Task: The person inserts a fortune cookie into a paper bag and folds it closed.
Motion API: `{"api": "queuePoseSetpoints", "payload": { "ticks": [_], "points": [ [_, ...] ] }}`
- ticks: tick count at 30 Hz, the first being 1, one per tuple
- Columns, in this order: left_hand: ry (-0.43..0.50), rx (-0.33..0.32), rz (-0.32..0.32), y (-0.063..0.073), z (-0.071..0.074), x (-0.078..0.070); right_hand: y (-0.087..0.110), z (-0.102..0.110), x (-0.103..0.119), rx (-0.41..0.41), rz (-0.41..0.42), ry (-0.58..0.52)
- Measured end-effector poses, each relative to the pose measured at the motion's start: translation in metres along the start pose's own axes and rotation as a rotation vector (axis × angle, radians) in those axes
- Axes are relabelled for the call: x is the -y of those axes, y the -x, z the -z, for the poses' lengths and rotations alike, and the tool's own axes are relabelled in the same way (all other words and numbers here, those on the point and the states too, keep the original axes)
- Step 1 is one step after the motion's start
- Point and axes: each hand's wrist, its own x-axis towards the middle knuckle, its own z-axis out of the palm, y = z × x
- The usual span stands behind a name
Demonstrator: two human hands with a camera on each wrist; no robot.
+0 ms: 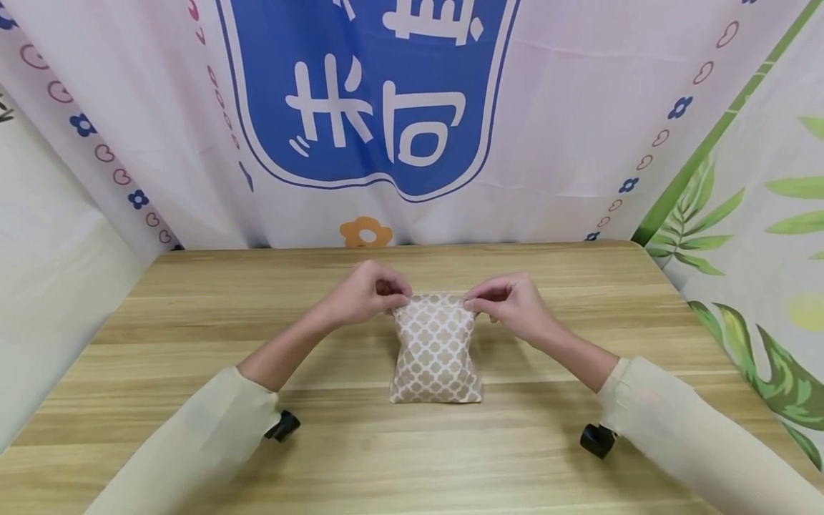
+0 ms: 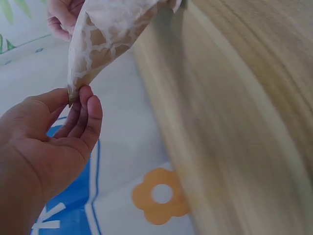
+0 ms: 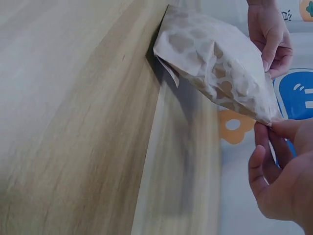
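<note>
A tan paper bag (image 1: 436, 350) with a white lattice print stands in the middle of the wooden table, bulging as if filled. Its contents are hidden. My left hand (image 1: 373, 292) pinches the top left corner between thumb and fingers. At the top right corner, my right hand (image 1: 511, 304) pinches the bag in the same way. The left wrist view shows the left hand (image 2: 54, 132) with the bag's corner between its fingertips. In the right wrist view the bag (image 3: 210, 58) leans out from the table, its other corner in the right hand (image 3: 283, 166).
The wooden table (image 1: 193, 336) reaches back to a hanging white cloth (image 1: 566, 143) with a blue sign print. Leaf-printed cloth (image 1: 759, 286) hangs at the right. Black wrist-camera parts (image 1: 597, 440) show under the sleeves.
</note>
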Motion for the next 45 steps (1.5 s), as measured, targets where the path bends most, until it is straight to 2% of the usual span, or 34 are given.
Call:
{"api": "queuePoseSetpoints", "payload": {
  "ticks": [6, 9, 12, 17, 28, 37, 45],
  "points": [
    [0.072, -0.001, 0.127, -0.004, -0.004, 0.018, -0.008, -0.004, -0.011, 0.04, -0.136, -0.012],
    [0.12, -0.009, 0.205, -0.005, -0.007, 0.025, -0.01, -0.006, -0.017, 0.055, -0.166, -0.012],
    [0.155, -0.021, 0.244, -0.006, -0.01, 0.03, -0.012, -0.008, -0.02, 0.071, -0.169, -0.005],
    [0.199, -0.028, 0.254, -0.007, -0.014, 0.036, -0.014, -0.011, -0.024, 0.07, -0.17, 0.003],
    [0.248, 0.001, 0.302, -0.006, -0.018, 0.042, -0.019, -0.018, -0.034, 0.067, -0.19, -0.005],
    [0.217, -0.001, 0.339, -0.006, -0.019, 0.046, -0.018, -0.019, -0.034, 0.074, -0.181, 0.021],
    [0.203, -0.026, 0.33, -0.005, -0.021, 0.047, -0.015, -0.019, -0.031, 0.062, -0.172, 0.047]
  ]
}}
